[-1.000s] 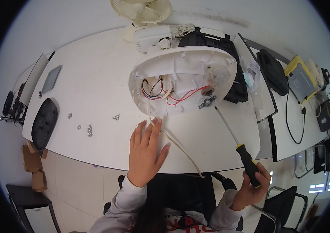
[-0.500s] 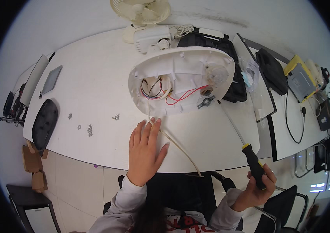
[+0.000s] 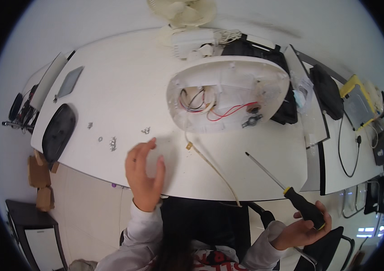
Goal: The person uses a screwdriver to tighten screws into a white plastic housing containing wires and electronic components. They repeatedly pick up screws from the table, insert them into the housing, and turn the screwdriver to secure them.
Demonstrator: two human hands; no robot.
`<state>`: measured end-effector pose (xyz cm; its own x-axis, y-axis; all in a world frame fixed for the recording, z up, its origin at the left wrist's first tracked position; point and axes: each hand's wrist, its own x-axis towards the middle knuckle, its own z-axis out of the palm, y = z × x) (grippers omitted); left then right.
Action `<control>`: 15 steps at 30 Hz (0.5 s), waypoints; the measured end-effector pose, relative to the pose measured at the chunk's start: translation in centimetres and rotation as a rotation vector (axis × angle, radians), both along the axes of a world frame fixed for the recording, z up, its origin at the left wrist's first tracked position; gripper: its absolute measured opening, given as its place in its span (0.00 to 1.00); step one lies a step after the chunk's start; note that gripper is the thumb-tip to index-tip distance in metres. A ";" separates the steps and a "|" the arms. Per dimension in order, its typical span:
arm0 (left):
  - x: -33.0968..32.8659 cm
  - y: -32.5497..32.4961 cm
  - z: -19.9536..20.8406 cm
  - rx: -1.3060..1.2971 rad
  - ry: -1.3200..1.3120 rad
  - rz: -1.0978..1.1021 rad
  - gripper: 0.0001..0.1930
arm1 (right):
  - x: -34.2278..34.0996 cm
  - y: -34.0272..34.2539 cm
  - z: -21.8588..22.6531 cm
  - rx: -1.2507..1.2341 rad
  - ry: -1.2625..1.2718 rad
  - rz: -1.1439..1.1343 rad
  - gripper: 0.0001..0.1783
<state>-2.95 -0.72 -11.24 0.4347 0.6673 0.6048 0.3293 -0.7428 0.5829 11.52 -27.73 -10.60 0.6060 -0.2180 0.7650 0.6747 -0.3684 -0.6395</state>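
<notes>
My left hand (image 3: 145, 174) hovers over the table's front part, fingers apart and holding nothing, just below a small pile of screws (image 3: 145, 130). In my right hand (image 3: 307, 231) is a screwdriver (image 3: 304, 206) with a black and yellow handle. Its shaft slants up and left over the table. Beyond both hands lies a white plastic housing (image 3: 237, 81), hollow side up. Coloured wires (image 3: 193, 109), red wires (image 3: 232, 110) and a dark bracket-like piece (image 3: 252, 120) sit inside it. A pale cable (image 3: 214, 169) runs from the housing past the front edge.
More screws (image 3: 113, 144) and a washer (image 3: 100, 139) lie at the left, near a black oval cover (image 3: 59, 131). A fan (image 3: 183, 11) stands at the back. Behind the housing is an open black case (image 3: 287, 113). A yellow-grey device (image 3: 358, 106) rests far right.
My left hand has come off the pale cable and moved left. The screwdriver has tilted flatter, its tip now farther from the dark bracket-like piece. The whole view has shifted slightly.
</notes>
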 end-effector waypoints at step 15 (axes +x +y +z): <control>-2.4 6.8 -0.2 0.124 0.229 0.197 0.10 | -0.2 1.6 -0.1 0.213 0.364 0.086 0.25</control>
